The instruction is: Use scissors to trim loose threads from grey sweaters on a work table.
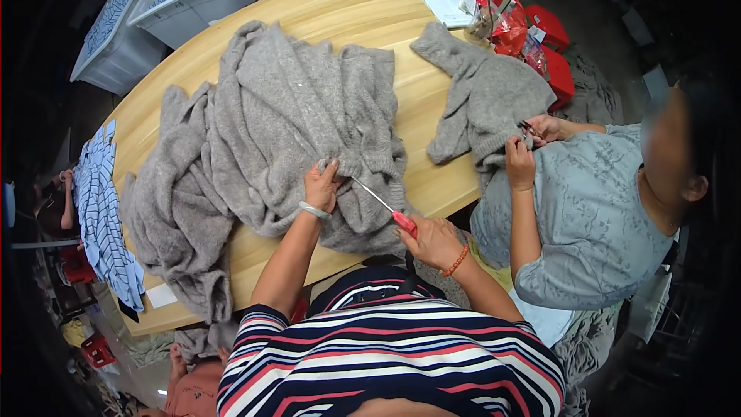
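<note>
At the near edge of the wooden tabletop (432,185), the right hand (434,241) is clamped around a red-handled tool (384,205), its thin metal shaft aimed at a ribbed hem of the grey knitted garment (285,123). The left hand (321,184) pinches that hem shut between fingers. Keeping the knit taut there should, I judge, steady the point. Beyond, a co-worker's hands (529,143) work a second grey sweater (486,100).

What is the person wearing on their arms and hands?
Short sleeves of a top striped navy, white and red. The left hand has a pale ring-shaped bangle at the wrist; the right hand has an orange beaded bracelet. No gloves.
</note>
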Demonstrator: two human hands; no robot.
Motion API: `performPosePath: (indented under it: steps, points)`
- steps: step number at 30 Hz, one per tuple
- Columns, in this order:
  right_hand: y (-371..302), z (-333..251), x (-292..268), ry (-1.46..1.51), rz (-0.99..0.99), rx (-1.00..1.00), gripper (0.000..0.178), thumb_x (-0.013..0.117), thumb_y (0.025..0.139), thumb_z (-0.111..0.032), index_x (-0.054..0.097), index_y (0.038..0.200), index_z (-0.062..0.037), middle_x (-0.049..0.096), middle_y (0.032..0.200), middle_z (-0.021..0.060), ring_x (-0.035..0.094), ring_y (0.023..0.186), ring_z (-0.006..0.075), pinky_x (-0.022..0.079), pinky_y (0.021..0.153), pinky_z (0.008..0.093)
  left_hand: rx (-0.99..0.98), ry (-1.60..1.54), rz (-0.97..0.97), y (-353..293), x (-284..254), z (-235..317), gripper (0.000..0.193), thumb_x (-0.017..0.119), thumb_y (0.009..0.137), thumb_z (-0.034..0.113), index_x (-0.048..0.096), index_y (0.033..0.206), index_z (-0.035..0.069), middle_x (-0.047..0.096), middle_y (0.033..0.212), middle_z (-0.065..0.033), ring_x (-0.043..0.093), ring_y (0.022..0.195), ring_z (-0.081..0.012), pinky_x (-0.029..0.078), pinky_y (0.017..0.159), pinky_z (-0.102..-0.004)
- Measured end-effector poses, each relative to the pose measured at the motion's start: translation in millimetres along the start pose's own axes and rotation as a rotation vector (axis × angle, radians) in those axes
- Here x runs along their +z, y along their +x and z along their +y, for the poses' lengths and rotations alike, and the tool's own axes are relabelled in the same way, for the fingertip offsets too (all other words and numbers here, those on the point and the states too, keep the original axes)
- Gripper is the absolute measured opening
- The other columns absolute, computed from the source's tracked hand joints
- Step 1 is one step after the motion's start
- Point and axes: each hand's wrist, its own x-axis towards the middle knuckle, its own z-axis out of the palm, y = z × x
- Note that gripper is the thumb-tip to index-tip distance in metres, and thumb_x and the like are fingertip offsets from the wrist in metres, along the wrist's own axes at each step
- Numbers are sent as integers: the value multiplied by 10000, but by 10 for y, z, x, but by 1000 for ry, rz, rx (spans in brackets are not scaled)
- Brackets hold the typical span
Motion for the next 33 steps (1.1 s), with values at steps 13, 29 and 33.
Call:
performPosePath:
  steps: [13,29,33]
  points:
    - [171,284,41,207,61,-160,278,632,929,-327,600,1008,-62,672,819,236,657,797,445,513,703,538,-47,135,107,-8,26,267,263,679,957,183,608,1188,78,693,1055,-47,680,924,-184,577,794,-375]
    - [483,-151,-212,237,204,-161,258,647,918,-300,585,1010,-67,665,828,215,653,812,429,509,701,534,-236,-49,44,718,213,1168,574,689,937,380,533,1363,29,592,1347,-145,582,1224,-311,466,1061,-462]
    - [650,-162,-184,180,206,-110,297,646,924,-316,612,1098,-78,668,814,198,657,785,409,518,710,480,-210,201,-98,846,46,1139,358,695,936,217,606,1214,9,701,1109,-113,685,973,-236,556,872,-372]
